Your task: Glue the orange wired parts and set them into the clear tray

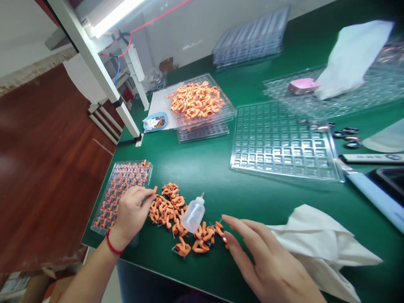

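My left hand [134,210], with a red band at its wrist, pinches a small curved orange plastic piece [155,190] between thumb and fingertips. It is above the right side of a clear tray [101,230] filled with rows of similar orange pieces. A loose pile of orange pieces [164,210], with thin wire-like ends poking out, lies between my hands. A small translucent squeeze bottle [193,215] with a narrow tip leans among them. At the pile's right end, my right hand [268,256] has thumb and index finger apart, close to a few orange pieces [219,228]; any contact is unclear.
A white cloth [322,240] lies beside my right hand. Farther back are a clear compartment tray [284,168], stacked trays heaped with orange pieces [198,101], and a blue dish [162,122]. Shiny oval parts [352,144] and a pen [372,158] are at right. A white post [101,84] rises at left.
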Action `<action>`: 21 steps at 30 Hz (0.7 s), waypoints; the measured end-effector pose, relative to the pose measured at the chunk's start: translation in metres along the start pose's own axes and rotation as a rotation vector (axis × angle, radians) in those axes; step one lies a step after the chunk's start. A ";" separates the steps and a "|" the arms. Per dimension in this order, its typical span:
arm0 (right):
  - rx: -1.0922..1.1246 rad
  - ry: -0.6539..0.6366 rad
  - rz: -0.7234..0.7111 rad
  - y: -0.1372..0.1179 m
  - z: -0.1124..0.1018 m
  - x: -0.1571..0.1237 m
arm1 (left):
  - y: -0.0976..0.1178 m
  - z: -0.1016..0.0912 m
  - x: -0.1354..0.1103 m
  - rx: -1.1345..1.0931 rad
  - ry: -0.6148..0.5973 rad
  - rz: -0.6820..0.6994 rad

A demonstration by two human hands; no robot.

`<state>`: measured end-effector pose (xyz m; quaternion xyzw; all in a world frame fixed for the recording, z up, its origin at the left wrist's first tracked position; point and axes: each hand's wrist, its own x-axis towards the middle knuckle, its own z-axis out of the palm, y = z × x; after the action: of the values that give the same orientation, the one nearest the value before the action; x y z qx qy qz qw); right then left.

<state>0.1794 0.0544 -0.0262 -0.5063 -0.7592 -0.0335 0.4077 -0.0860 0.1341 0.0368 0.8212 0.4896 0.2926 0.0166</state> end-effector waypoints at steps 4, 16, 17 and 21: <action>-0.138 -0.135 -0.300 0.002 0.009 0.025 | -0.023 -0.004 0.011 0.062 -0.009 -0.067; -0.147 -0.105 -0.518 0.007 0.018 0.049 | -0.089 0.014 0.069 0.310 -0.183 -0.353; -0.135 -0.079 -0.505 0.010 0.012 0.047 | -0.090 0.015 0.070 0.311 -0.195 -0.361; -0.016 0.034 -0.339 0.021 -0.013 0.029 | -0.091 0.013 0.073 0.301 -0.211 -0.368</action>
<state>0.1995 0.0805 -0.0063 -0.3735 -0.8266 -0.1163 0.4047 -0.1263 0.2443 0.0312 0.7375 0.6644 0.1211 -0.0019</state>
